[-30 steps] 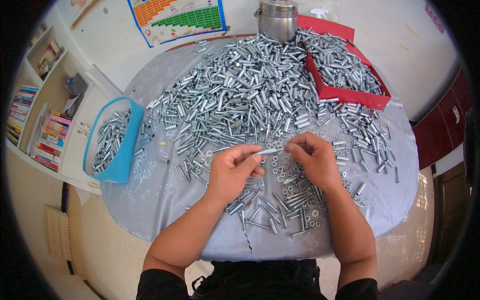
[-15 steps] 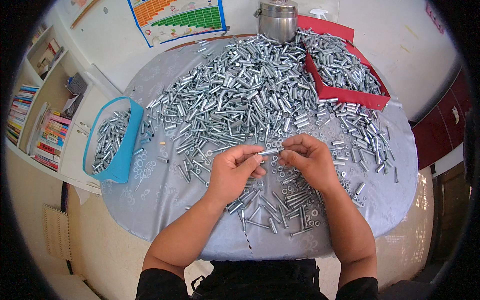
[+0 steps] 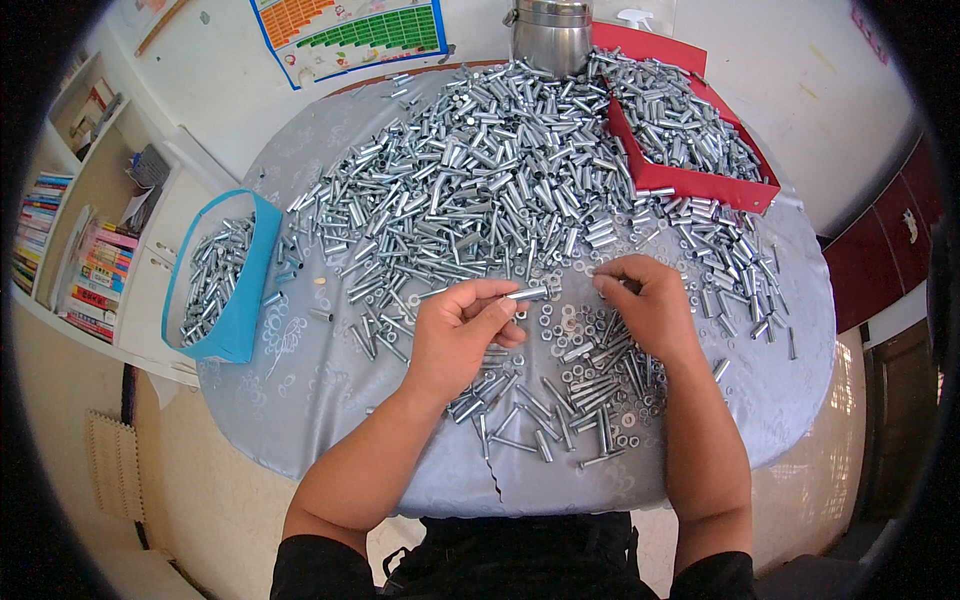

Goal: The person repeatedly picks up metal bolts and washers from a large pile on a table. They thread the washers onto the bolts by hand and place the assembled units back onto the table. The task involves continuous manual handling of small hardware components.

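My left hand (image 3: 452, 335) pinches a shiny sleeve anchor bolt (image 3: 530, 294) between thumb and fingers, its end pointing right. Apart from it, to the right, my right hand (image 3: 645, 305) hovers over scattered washers with thumb and fingertips drawn together; whatever they may hold is hidden. Under and between the hands lie loose hex nuts and washers (image 3: 572, 325). Closer to me is a spread of loose bolts and metal sleeves (image 3: 540, 420). Beyond both hands rises a large heap of metal sleeves and bolts (image 3: 470, 190).
A blue bin (image 3: 240, 320) with metal pieces stands at the left. At the back right a red box (image 3: 700, 190) holds many more, beside a steel pot (image 3: 552, 40). All rest on a round table with a grey cloth (image 3: 300, 420). A bookshelf (image 3: 75, 200) is farther left.
My right hand has come off the end of the sleeve anchor bolt and moved right. My left hand keeps the bolt, shifted slightly left. The view has tilted a little.
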Demonstrator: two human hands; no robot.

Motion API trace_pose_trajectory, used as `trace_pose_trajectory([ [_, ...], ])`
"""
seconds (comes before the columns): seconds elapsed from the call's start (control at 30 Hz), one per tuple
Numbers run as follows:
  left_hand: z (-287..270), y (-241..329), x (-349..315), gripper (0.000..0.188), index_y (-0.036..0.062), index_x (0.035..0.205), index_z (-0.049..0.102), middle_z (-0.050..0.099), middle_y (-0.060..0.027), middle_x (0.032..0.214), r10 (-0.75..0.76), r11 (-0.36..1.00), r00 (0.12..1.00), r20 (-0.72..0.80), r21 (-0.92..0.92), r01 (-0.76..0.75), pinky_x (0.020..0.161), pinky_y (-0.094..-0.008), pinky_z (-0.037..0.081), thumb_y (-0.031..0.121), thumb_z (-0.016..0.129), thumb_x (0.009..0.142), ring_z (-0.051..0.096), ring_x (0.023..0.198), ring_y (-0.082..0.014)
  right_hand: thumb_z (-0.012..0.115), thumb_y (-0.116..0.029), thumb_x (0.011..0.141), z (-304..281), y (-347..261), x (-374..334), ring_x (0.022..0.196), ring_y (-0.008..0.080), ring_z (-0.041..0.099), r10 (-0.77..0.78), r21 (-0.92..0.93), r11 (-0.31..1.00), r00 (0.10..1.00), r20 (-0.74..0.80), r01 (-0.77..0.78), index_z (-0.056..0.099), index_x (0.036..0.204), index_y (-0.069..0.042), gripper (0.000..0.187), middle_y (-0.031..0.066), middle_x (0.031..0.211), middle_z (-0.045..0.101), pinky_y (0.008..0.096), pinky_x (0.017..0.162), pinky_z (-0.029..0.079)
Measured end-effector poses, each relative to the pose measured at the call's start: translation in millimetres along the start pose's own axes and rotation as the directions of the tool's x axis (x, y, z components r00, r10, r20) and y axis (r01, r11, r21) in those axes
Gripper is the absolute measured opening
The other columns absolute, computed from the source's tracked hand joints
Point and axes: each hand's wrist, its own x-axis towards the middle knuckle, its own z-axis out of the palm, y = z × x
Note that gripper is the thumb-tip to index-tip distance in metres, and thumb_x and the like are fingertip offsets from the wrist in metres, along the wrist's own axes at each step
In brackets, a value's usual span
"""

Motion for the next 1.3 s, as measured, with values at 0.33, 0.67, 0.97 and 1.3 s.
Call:
trace_pose_trajectory([
  [0.33,-0.6,-2.5,-0.3,0.021,-0.0018,0.112,0.063,0.071,-0.0131,0.097,0.001,1.000,1.000,0.007,0.019,-0.001,0.064,-0.0284,0.058,0.004,0.060,0.092,0.070,0.074,-0.0192,0.070,-0.016,0.078,2.2,-7.5,-6.7,0.084,0.0339,0.061,-0.188,-0.381,0.887,0.958,0.216,0.260,0.070,0.086,-0.005,0.014,0.0146,0.084,0.063,0.0423,0.075,0.049],
  [0.67,0.0,0.0,-1.1,0.020,-0.0022,0.111,0.063,0.070,-0.0122,0.098,-0.007,0.999,1.000,0.000,0.039,0.007,0.065,-0.0280,0.058,0.004,0.059,0.093,0.069,0.074,-0.0178,0.070,-0.008,0.084,10.2,-20.9,-7.4,0.072,0.0165,0.064,0.071,0.111,0.991,0.996,0.054,-0.077,0.063,0.090,-0.001,0.011,0.0090,0.081,0.065,0.0304,0.063,0.050],
  [0.97,1.2,0.2,-2.0,0.021,-0.0027,0.113,0.063,0.070,-0.0111,0.096,-0.023,0.999,1.000,0.004,0.027,0.023,0.063,-0.0256,0.057,0.006,0.059,0.094,0.067,0.073,-0.0135,0.069,0.000,0.085,20.5,-21.1,-9.8,0.074,0.0097,0.063,0.094,0.537,0.829,0.985,0.144,-0.158,0.062,0.097,0.002,0.014,0.0043,0.084,0.066,0.0229,0.066,0.050],
  [1.3,-0.9,0.5,-1.3,0.022,-0.0022,0.113,0.062,0.070,-0.0126,0.098,-0.003,0.999,1.000,0.012,0.034,0.003,0.065,-0.0279,0.058,0.005,0.060,0.093,0.070,0.075,-0.0181,0.070,0.001,0.083,11.1,-14.8,-5.1,0.077,0.0083,0.061,0.017,0.456,0.889,0.999,0.044,-0.035,0.066,0.106,0.001,0.024,0.0041,0.094,0.067,0.0230,0.069,0.049],
])
